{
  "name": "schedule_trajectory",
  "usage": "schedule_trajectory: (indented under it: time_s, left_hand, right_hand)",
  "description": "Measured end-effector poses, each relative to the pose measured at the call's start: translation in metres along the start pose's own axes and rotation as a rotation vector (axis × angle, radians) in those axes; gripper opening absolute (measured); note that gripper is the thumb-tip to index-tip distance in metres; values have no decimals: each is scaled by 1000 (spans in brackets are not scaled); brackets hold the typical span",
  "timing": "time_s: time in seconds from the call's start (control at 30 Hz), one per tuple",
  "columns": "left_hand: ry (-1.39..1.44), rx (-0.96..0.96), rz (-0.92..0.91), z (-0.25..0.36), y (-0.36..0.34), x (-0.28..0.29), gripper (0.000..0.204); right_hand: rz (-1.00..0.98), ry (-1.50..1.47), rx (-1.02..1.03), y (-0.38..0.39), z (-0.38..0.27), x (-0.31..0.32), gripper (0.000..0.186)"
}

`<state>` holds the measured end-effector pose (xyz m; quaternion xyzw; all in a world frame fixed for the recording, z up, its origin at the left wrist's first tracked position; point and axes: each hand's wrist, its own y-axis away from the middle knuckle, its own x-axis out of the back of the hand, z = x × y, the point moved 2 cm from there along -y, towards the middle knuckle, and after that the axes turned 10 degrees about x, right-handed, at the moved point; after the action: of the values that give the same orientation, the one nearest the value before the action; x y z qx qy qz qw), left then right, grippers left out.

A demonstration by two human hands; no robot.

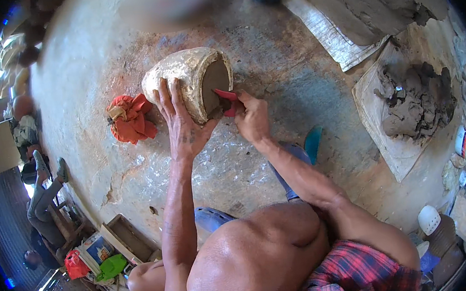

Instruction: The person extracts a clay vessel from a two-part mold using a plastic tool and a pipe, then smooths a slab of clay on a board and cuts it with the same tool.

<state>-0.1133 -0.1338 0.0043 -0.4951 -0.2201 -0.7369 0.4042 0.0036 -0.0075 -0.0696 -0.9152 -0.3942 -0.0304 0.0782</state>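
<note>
A whitish, worn, rounded vessel-like mould lies on its side on the floor, its mouth turned to the right. Smooth dark clay shows inside the mouth. My left hand grips the mould's near side, fingers spread over its outer wall and thumb by the lower rim. In my right hand a thin red scraper is pinched between thumb and fingers. Its edge reaches the clay at the lower right of the mouth. The fingertips behind the scraper are partly hidden.
A bundled red cloth sits left of the mould. A teal blade-like piece is near my foot. On the right, lumpy grey clay rests on a pale sack. At left are a wooden tray and another person's legs.
</note>
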Motion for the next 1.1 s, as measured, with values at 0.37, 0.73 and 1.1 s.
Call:
schedule_trajectory:
  time_s: [0.37, 0.73, 1.1]
  left_hand:
    - [153, 30, -90, -3, 1, 10, 102]
    - [353, -26, -142, -17, 6, 19, 54]
    - [249, -73, 32, -10, 17, 3, 46]
  right_hand:
    - [36, -181, 29, -7, -43, -7, 17]
    - [34, -35, -175, -8, 9, 20, 13]
    - [15, 7, 65, 0, -62, -12, 13]
